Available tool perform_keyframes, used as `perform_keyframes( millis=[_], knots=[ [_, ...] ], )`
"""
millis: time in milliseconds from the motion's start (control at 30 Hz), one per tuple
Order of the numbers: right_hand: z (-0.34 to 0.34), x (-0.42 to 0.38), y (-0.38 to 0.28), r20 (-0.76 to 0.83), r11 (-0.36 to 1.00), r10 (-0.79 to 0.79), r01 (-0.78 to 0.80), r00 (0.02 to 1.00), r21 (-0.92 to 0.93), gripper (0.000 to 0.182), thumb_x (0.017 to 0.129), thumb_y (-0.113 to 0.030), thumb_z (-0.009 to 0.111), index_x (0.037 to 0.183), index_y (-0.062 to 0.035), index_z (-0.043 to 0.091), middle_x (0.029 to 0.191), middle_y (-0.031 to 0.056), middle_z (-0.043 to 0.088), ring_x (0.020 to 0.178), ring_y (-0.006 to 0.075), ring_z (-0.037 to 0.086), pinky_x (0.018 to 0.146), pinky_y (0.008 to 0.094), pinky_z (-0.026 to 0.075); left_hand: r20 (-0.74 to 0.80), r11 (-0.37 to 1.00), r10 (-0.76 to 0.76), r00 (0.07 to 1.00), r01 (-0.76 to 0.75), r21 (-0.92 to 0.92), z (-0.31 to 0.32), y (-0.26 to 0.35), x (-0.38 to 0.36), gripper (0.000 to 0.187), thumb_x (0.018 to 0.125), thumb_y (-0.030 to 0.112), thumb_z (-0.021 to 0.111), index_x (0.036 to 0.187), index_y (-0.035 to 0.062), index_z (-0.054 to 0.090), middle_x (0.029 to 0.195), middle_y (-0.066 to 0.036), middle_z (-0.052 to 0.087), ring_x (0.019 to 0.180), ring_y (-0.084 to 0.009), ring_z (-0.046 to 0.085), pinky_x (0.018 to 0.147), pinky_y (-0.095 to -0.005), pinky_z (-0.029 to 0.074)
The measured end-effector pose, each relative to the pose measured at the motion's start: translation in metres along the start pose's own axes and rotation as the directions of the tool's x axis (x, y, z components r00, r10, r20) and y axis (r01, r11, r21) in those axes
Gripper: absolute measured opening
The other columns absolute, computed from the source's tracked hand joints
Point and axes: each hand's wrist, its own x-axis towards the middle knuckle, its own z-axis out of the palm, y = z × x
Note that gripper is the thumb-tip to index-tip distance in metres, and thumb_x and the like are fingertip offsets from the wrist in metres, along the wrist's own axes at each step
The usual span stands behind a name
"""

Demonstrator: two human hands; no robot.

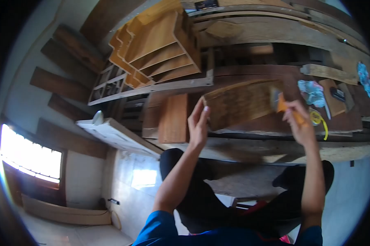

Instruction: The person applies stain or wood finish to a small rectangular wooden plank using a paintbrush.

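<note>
A brown wooden board (242,104) with a rough, patchy face is tilted up over the workbench. My left hand (198,125) grips its left end, fingers behind the edge and thumb along the front. In my right hand (298,123) is an orange-handled tool (281,103) with a pale flat head; motion blurs it, and I cannot tell if it is a scraper or a brush. Its head is right at the board's right end. A smooth reddish wooden block (173,119) rests just left of my left hand.
A stepped wooden rack (160,49) stands at the back left. Right of the board lie a crumpled cloth (312,93), a black item (337,94) on a wood piece, and a yellow tape (316,117). A white panel (119,133) juts out at the left. Long planks (267,30) line the back.
</note>
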Motion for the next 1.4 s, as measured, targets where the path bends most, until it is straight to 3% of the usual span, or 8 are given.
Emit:
perform_keyframes(
  millis=[167, 433, 633, 767, 867, 1000, 1133, 1400],
  knots=[
    [0.025, -0.009, -0.030, 0.564, 0.980, -0.077, -0.041, 0.822, 0.194, 0.016, 0.103, -0.017, 0.060, 0.113, -0.0052, 0.065, 0.087, 0.0071, 0.073, 0.080, 0.0139, 0.073, 0.075, 0.0301, 0.055, 0.023, 1.000, 0.001, 1.000, -0.001, 0.019, 0.001, 0.001, -0.001, 0.059, 0.103, 0.031, 0.057, 0.152, 0.0006, 0.045, 0.149, -0.011, 0.052, 0.137, -0.0198, 0.045, 0.115, -0.0316, 0.030],
    [0.002, 0.011, 0.003, -0.182, 0.989, -0.130, 0.114, 0.975, -0.097, 0.024, 0.104, -0.032, 0.059, 0.119, -0.0138, 0.063, 0.092, 0.0076, 0.074, 0.084, 0.0184, 0.073, 0.070, 0.0344, 0.054, 0.002, 0.996, -0.084, 0.997, 0.084, -0.005, -0.009, -0.003, -0.002, 0.054, 0.102, 0.028, 0.060, 0.149, 0.0027, 0.050, 0.139, -0.006, 0.059, 0.127, -0.0160, 0.052, 0.106, -0.0279, 0.039],
    [0.031, -0.003, -0.018, 0.431, 0.967, -0.140, 0.029, 0.891, 0.254, 0.022, 0.104, -0.033, 0.057, 0.109, -0.0127, 0.063, 0.088, 0.0053, 0.076, 0.077, 0.0174, 0.073, 0.069, 0.0319, 0.055, -0.006, 0.997, -0.060, 0.998, 0.060, -0.042, -0.008, -0.008, -0.001, 0.058, 0.105, 0.035, 0.057, 0.151, 0.0001, 0.046, 0.140, -0.008, 0.058, 0.129, -0.0156, 0.049, 0.110, -0.0300, 0.035],
    [0.000, 0.020, 0.013, 0.092, 0.979, 0.174, -0.182, 0.980, 0.088, 0.032, 0.108, -0.039, 0.048, 0.115, -0.0117, 0.065, 0.091, 0.0033, 0.077, 0.083, 0.0127, 0.071, 0.077, 0.0272, 0.053, -0.014, 0.995, -0.093, 0.996, 0.093, 0.018, -0.008, -0.005, -0.002, 0.059, 0.105, 0.038, 0.057, 0.151, 0.0023, 0.047, 0.139, -0.008, 0.058, 0.127, -0.0152, 0.051, 0.109, -0.0309, 0.036],
    [-0.005, 0.030, 0.035, -0.311, 0.987, -0.146, 0.118, 0.939, -0.107, 0.028, 0.108, -0.039, 0.050, 0.113, -0.0147, 0.063, 0.080, 0.0043, 0.074, 0.069, 0.0155, 0.070, 0.060, 0.0331, 0.054, -0.042, 0.992, -0.123, 0.992, 0.123, -0.001, -0.005, -0.004, -0.001, 0.060, 0.105, 0.038, 0.056, 0.152, 0.0033, 0.045, 0.140, -0.009, 0.058, 0.129, -0.0163, 0.050, 0.111, -0.0321, 0.036],
    [0.002, 0.007, 0.009, 0.126, 0.884, -0.048, 0.101, 0.991, -0.457, 0.017, 0.106, -0.035, 0.054, 0.109, -0.0201, 0.061, 0.070, 0.0043, 0.069, 0.052, 0.0211, 0.065, 0.047, 0.0388, 0.050, 0.009, 0.992, -0.103, 0.995, 0.103, -0.070, -0.009, -0.010, 0.000, 0.058, 0.106, 0.034, 0.055, 0.154, 0.0040, 0.042, 0.145, -0.009, 0.055, 0.136, -0.0178, 0.046, 0.114, -0.0332, 0.033],
    [0.015, 0.004, -0.004, 0.369, 0.997, -0.039, 0.013, 0.929, 0.071, 0.024, 0.106, -0.035, 0.053, 0.110, -0.0138, 0.064, 0.092, 0.0018, 0.077, 0.082, 0.0163, 0.073, 0.077, 0.0339, 0.055, 0.027, 0.991, -0.105, 0.994, 0.107, -0.080, -0.010, -0.010, -0.001, 0.058, 0.106, 0.034, 0.055, 0.153, 0.0039, 0.043, 0.145, -0.009, 0.054, 0.136, -0.0173, 0.046, 0.115, -0.0329, 0.031],
    [-0.030, 0.033, 0.035, -0.022, 0.993, -0.068, 0.066, 0.997, -0.093, 0.023, 0.107, -0.030, 0.054, 0.121, -0.0139, 0.062, 0.096, 0.0052, 0.076, 0.086, 0.0187, 0.074, 0.075, 0.0317, 0.055, 0.046, 0.978, -0.195, 0.980, 0.198, -0.067, -0.029, -0.024, 0.009, 0.056, 0.106, 0.036, 0.054, 0.152, 0.0058, 0.045, 0.147, -0.008, 0.052, 0.137, -0.0178, 0.044, 0.116, -0.0344, 0.029]
  ],
)
